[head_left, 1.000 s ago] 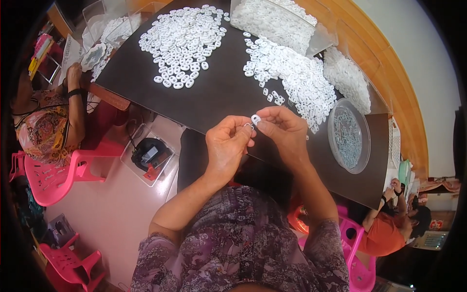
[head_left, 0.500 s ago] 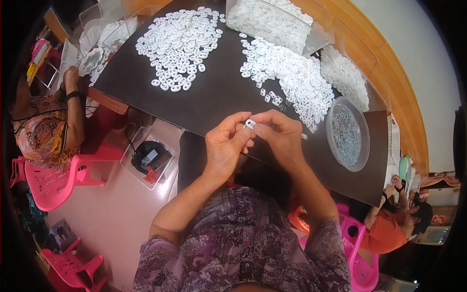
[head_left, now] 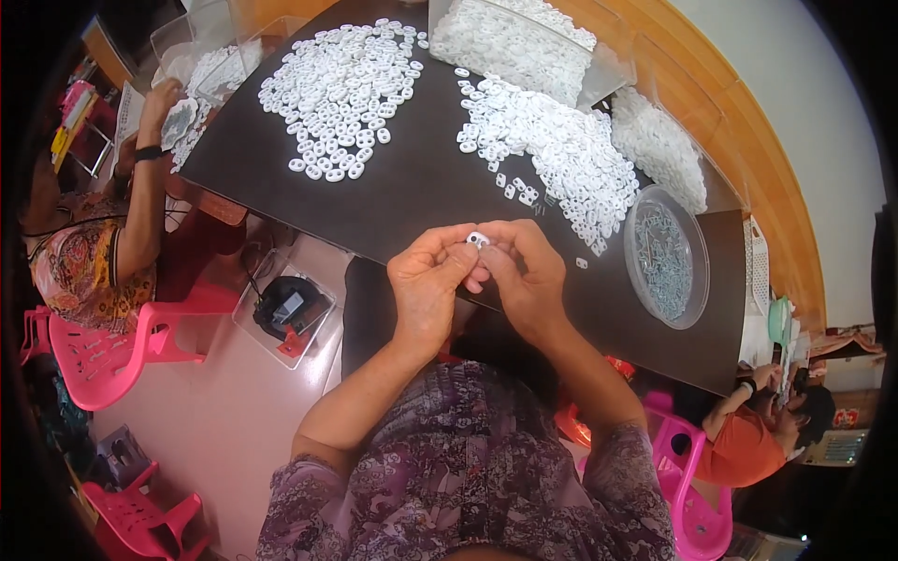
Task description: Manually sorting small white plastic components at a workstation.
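Over the front edge of the dark table [head_left: 421, 206], my left hand [head_left: 423, 294] and my right hand [head_left: 531, 285] meet. Between both thumbs and forefingers they pinch one small white oval plastic piece with two holes [head_left: 477, 239]. My fingertips cover its lower part. A heap of similar white two-hole ovals [head_left: 341, 89] lies at the far left of the table. Beyond my right hand spreads a heap of smaller white plastic pieces [head_left: 552, 140], with a few loose white pieces [head_left: 517, 187] at its near edge. A round clear dish [head_left: 703, 280] of small silvery metal parts [head_left: 666, 262] stands to the right.
Clear bins full of white pieces [head_left: 510, 47] [head_left: 659, 150] stand along the back. At left a person [head_left: 94, 243] sits by a pink chair [head_left: 140, 341]; another person in orange [head_left: 748, 444] sits at right. A clear tray with a black device [head_left: 285, 304] is below the table's left side.
Both hands have shifted slightly left, and my right fingers have closed in nearer the left ones around the white piece. The person at left has raised an arm toward the bin there.
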A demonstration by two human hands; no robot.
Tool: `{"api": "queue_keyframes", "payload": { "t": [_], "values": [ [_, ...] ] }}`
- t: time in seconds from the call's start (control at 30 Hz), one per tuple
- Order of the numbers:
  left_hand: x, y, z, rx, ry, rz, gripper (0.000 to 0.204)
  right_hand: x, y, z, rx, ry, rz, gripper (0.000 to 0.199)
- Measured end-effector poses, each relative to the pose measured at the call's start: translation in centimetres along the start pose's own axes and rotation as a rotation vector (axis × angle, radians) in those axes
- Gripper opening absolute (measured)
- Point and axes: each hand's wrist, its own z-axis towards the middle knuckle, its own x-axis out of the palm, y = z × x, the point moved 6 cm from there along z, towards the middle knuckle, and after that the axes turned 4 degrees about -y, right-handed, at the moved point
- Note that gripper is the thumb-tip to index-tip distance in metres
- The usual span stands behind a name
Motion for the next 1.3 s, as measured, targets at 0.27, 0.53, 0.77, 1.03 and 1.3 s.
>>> {"api": "queue_keyframes", "payload": {
  "t": [0.27, 0.53, 0.77, 1.03, 1.3],
  "values": [
    [0.0, -0.6, 0.1, -0.016, -0.051, -0.071, 0.017, 0.1, 1.0, 0.2, -0.162, -0.012, -0.090, 0.031],
    [-0.1, -0.9, -0.3, 0.000, -0.051, 0.027, 0.017, -0.1, 1.7, -0.1, -0.394, -0.122, -0.194, 0.033],
    [-0.1, -1.1, -0.1, -0.068, -0.060, -0.041, 0.015, 0.2, 2.6, 0.0, -0.485, -0.145, -0.252, 0.033],
    [-0.1, -2.2, -0.3, -0.015, 0.013, 0.130, 0.016, 0.3, 3.3, -0.1, -0.584, -0.194, -0.288, 0.031],
    [-0.2, -2.9, -0.6, 0.198, 0.121, 0.123, 0.021, 0.1, 2.6, -0.1, -0.290, -0.143, -0.038, 0.030]
  ]
}}
